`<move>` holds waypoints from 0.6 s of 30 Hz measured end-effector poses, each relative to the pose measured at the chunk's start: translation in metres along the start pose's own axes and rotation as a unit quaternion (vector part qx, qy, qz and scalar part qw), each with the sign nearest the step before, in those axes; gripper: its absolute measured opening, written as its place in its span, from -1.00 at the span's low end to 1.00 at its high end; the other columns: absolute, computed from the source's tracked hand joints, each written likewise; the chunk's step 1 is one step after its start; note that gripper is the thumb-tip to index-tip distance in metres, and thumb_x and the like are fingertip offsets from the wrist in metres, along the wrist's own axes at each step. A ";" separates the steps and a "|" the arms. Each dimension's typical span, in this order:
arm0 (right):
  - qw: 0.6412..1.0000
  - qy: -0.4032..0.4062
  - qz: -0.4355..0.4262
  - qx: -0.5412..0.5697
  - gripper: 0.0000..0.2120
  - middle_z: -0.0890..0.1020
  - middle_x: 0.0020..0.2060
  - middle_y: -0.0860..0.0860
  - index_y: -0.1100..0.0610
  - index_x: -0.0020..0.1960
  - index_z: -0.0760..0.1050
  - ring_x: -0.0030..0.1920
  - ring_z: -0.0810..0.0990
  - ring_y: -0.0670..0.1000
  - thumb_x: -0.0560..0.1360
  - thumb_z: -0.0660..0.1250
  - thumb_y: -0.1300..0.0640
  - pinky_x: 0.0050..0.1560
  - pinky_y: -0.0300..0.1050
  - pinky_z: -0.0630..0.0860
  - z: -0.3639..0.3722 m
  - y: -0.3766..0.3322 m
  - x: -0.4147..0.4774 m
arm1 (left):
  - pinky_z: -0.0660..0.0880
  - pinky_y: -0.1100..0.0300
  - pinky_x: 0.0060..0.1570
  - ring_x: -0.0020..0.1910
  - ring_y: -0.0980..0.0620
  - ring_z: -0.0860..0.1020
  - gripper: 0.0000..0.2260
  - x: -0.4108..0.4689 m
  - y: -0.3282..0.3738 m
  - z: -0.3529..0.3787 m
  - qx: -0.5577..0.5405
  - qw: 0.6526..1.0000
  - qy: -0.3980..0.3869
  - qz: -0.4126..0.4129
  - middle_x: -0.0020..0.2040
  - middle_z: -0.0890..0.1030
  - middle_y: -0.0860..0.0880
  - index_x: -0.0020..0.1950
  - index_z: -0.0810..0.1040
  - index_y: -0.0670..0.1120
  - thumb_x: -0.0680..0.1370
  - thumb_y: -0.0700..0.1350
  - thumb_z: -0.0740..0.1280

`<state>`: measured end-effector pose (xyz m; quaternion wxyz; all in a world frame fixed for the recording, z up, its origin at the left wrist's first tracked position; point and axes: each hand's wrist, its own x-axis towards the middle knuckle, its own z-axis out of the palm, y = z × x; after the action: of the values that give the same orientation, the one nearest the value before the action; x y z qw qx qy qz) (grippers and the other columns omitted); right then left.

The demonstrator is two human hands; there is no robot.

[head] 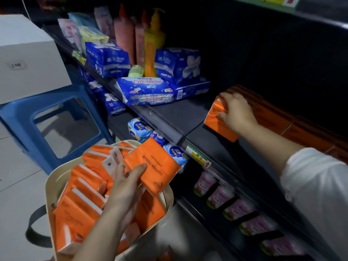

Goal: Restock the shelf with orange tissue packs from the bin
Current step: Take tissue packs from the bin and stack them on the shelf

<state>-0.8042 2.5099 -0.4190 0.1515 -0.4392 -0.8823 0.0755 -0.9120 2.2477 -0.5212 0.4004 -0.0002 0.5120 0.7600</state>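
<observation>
Orange tissue packs (88, 196) fill the bin (54, 183); the left hand (124, 187) grips one (152, 166) above it, while the right hand (236, 113) clasps another (216, 117) on the shelf (190, 113). They look light and squashy, best pinched across the flat faces.

Right hand (236, 113) covers much of the orange pack (216, 121) on the shelf (188, 113); its print is unreadable. Row of orange packs (301, 129) behind fades into shadow. Price label (198, 156) text is blurred. Bin (56, 178) is cut off at the bottom edge
</observation>
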 end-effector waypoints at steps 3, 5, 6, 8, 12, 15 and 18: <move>0.997 0.027 -0.015 -0.066 -0.47 0.43 0.26 0.18 0.09 0.40 0.28 0.24 0.43 0.24 0.47 0.33 0.19 0.23 0.08 0.41 0.014 0.003 0.010 | 0.57 0.04 -0.11 -0.19 0.05 0.64 -0.67 0.005 -0.003 0.003 -0.001 1.000 -0.008 0.008 0.00 0.63 -0.08 0.26 0.42 -0.08 0.51 -0.26 0.31; 0.990 0.022 -0.027 -0.134 -0.49 0.43 0.26 0.16 0.09 0.39 0.28 0.23 0.42 0.23 0.47 0.33 0.17 0.17 0.10 0.41 0.021 0.007 0.007 | 0.55 0.10 -0.17 -0.22 0.08 0.62 -0.69 0.008 -0.005 0.006 0.004 1.000 -0.017 0.014 -0.12 0.65 0.00 0.23 0.43 -0.07 0.51 -0.27 0.32; 0.987 0.017 -0.030 -0.155 -0.50 0.42 0.26 0.15 0.09 0.38 0.29 0.23 0.41 0.22 0.47 0.33 0.17 0.15 0.10 0.40 0.023 0.010 0.005 | 0.54 0.14 -0.22 -0.23 0.10 0.61 -0.70 0.008 -0.007 0.007 0.010 1.000 -0.022 0.017 -0.17 0.65 0.03 0.21 0.44 -0.07 0.50 -0.27 0.32; 0.984 0.010 -0.037 -0.173 -0.51 0.40 0.26 0.15 0.10 0.37 0.31 0.23 0.39 0.22 0.47 0.32 0.21 0.13 0.11 0.39 0.027 0.019 0.002 | 0.53 0.18 -0.23 -0.26 0.12 0.60 -0.74 0.009 -0.009 0.009 0.021 0.999 -0.027 0.024 -0.22 0.64 0.05 0.16 0.45 -0.07 0.50 -0.27 0.33; 0.980 0.020 -0.070 -0.187 -0.47 0.36 0.28 0.15 0.10 0.39 0.27 0.23 0.36 0.22 0.45 0.22 0.36 0.14 0.12 0.37 0.031 0.031 0.000 | 0.51 0.02 -0.05 -0.17 0.02 0.60 -0.75 0.007 -0.008 0.015 0.028 0.999 -0.028 0.026 -0.11 0.65 -0.06 0.14 0.48 -0.08 0.48 -0.24 0.33; 0.981 0.014 -0.056 -0.185 -0.45 0.34 0.30 0.16 0.10 0.41 0.24 0.26 0.34 0.21 0.46 0.22 0.38 0.16 0.12 0.36 0.033 0.032 0.003 | 0.50 -0.05 0.02 -0.03 -0.07 0.58 -0.77 0.005 -0.004 0.020 0.014 0.999 -0.030 0.018 -0.03 0.64 -0.10 0.13 0.47 -0.09 0.49 -0.23 0.32; 0.985 0.016 -0.060 -0.163 -0.40 0.34 0.31 0.15 0.07 0.42 0.23 0.28 0.33 0.20 0.44 0.30 0.33 0.20 0.12 0.35 0.033 0.033 0.002 | 0.46 -0.14 0.13 0.03 -0.13 0.55 -0.77 0.000 -0.002 0.027 0.008 0.999 -0.031 0.017 -0.01 0.63 -0.12 0.14 0.46 -0.11 0.49 -0.23 0.32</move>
<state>-0.7913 2.5309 -0.4581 0.0962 -0.4055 -0.9049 -0.0859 -0.9001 2.2692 -0.5095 0.4033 0.0352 0.5056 0.7619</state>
